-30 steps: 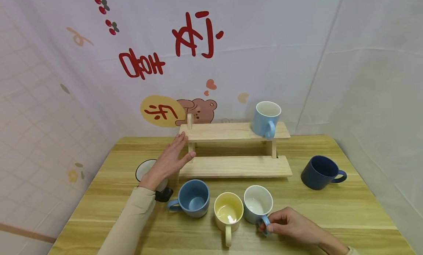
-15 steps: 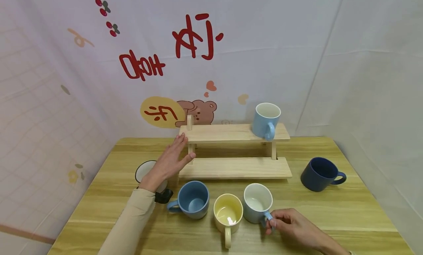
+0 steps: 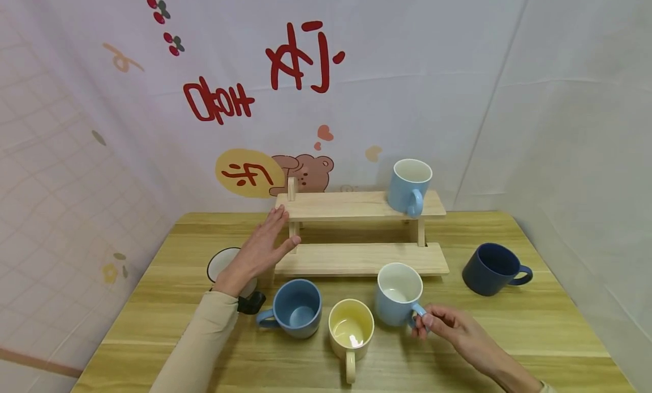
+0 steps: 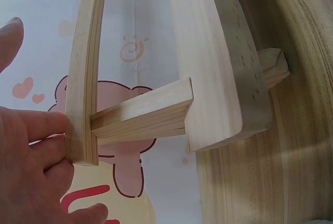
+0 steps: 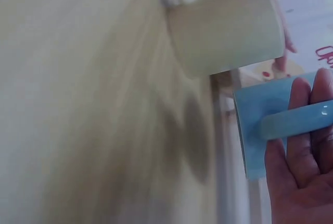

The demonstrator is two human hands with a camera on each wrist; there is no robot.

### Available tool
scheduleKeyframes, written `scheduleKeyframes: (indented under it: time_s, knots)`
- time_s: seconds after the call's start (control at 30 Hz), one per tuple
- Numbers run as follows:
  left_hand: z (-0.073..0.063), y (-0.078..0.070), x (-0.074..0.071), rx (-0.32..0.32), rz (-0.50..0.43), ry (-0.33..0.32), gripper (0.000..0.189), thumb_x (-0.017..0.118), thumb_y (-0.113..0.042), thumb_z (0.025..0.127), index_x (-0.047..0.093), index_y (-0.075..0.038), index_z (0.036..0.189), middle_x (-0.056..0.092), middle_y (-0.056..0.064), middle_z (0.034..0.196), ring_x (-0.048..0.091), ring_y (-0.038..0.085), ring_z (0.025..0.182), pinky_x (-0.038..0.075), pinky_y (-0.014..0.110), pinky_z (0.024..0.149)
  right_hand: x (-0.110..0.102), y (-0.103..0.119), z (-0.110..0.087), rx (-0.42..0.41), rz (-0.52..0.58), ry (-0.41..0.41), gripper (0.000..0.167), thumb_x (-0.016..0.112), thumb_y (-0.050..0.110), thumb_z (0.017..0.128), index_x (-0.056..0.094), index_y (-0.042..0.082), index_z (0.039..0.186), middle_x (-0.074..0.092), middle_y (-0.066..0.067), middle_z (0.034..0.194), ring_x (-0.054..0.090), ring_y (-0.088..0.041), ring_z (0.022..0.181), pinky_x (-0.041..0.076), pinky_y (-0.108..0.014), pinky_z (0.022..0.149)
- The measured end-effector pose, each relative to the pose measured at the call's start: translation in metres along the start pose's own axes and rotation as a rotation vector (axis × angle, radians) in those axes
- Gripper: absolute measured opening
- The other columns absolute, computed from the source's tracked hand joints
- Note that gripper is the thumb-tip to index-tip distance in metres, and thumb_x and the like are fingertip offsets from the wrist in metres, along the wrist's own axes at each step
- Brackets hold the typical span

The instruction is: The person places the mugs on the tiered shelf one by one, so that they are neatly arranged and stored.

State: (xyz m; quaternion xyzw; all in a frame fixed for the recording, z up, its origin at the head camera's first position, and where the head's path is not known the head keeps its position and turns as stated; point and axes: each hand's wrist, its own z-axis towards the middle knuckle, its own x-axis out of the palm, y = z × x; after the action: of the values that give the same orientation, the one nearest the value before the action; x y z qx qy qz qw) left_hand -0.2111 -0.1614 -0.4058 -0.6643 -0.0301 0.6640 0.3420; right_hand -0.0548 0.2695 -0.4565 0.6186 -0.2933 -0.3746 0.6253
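In the head view my right hand pinches the handle of a light blue mug with a white inside. The right wrist view shows the mug's handle between the fingers and the mug raised off the tabletop. My left hand touches the left end of a two-tier wooden shelf, fingers extended. In the left wrist view its fingertips rest against the end of the upper board, thumb apart. A second light blue mug stands on the right of the upper tier.
A yellow mug and a blue mug stand in front of the shelf. At the right is a navy mug. A white, dark-rimmed mug is partly hidden behind the left forearm. A printed cloth hangs behind.
My right hand has lifted the light blue mug from beside the yellow mug and moved it forward toward the shelf. The left hand stays on the shelf end.
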Motion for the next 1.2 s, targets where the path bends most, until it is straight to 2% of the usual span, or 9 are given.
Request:
scheduleKeyframes:
  time_s: [0.2, 0.37, 0.47, 0.67, 0.8, 1.2]
  knots:
    - [0.0, 0.0, 0.0, 0.004, 0.0, -0.009, 0.084, 0.05, -0.058, 0.104, 0.027, -0.003, 0.163, 0.012, 0.01, 0.173, 0.007, 0.029, 0.16, 0.013, 0.062, 0.124, 0.001, 0.015, 0.007, -0.033, -0.037, -0.069, 0.027, 0.037, 0.001, 0.112, 0.063, -0.005, 0.11, 0.07, -0.017, 0.102, 0.067, -0.023, 0.099, 0.05, -0.023, 0.095]
    - [-0.001, 0.0, 0.0, 0.006, -0.005, -0.013, 0.084, 0.051, -0.058, 0.104, 0.027, -0.004, 0.163, 0.011, 0.009, 0.173, 0.006, 0.028, 0.16, 0.013, 0.062, 0.124, 0.005, 0.024, 0.013, -0.039, -0.055, -0.131, 0.026, 0.038, 0.003, 0.112, 0.063, -0.005, 0.109, 0.069, -0.017, 0.099, 0.067, -0.022, 0.099, 0.05, -0.024, 0.094]
    - [-0.001, 0.0, 0.0, 0.005, -0.006, -0.014, 0.084, 0.051, -0.058, 0.104, 0.027, -0.004, 0.163, 0.011, 0.009, 0.173, 0.006, 0.027, 0.16, 0.013, 0.061, 0.124, 0.006, 0.027, 0.017, -0.072, -0.057, -0.152, 0.025, 0.038, 0.001, 0.112, 0.062, -0.007, 0.11, 0.067, -0.017, 0.096, 0.067, -0.023, 0.099, 0.05, -0.024, 0.094]
    - [-0.001, 0.0, 0.001, 0.002, -0.005, -0.012, 0.084, 0.052, -0.058, 0.104, 0.027, -0.004, 0.163, 0.012, 0.008, 0.173, 0.006, 0.027, 0.16, 0.014, 0.061, 0.124, 0.007, 0.033, 0.023, -0.138, -0.075, -0.185, 0.025, 0.038, -0.002, 0.111, 0.063, -0.006, 0.109, 0.067, -0.01, 0.093, 0.067, -0.022, 0.099, 0.05, -0.024, 0.094]
    - [-0.003, -0.001, 0.001, 0.004, 0.0, -0.011, 0.084, 0.052, -0.058, 0.104, 0.027, -0.004, 0.163, 0.011, 0.009, 0.173, 0.006, 0.028, 0.16, 0.014, 0.061, 0.124, 0.011, 0.038, 0.028, -0.143, -0.076, -0.216, 0.025, 0.039, -0.001, 0.111, 0.063, -0.005, 0.107, 0.068, -0.009, 0.093, 0.067, -0.02, 0.098, 0.051, -0.024, 0.094]
    - [-0.001, -0.001, 0.002, 0.007, -0.01, -0.014, 0.084, 0.05, -0.059, 0.104, 0.027, -0.003, 0.163, 0.012, 0.009, 0.173, 0.006, 0.027, 0.16, 0.015, 0.06, 0.124, 0.015, 0.06, 0.052, -0.183, -0.139, -0.324, 0.023, 0.044, 0.002, 0.111, 0.066, -0.004, 0.104, 0.068, -0.013, 0.092, 0.067, -0.019, 0.098, 0.051, -0.023, 0.095]
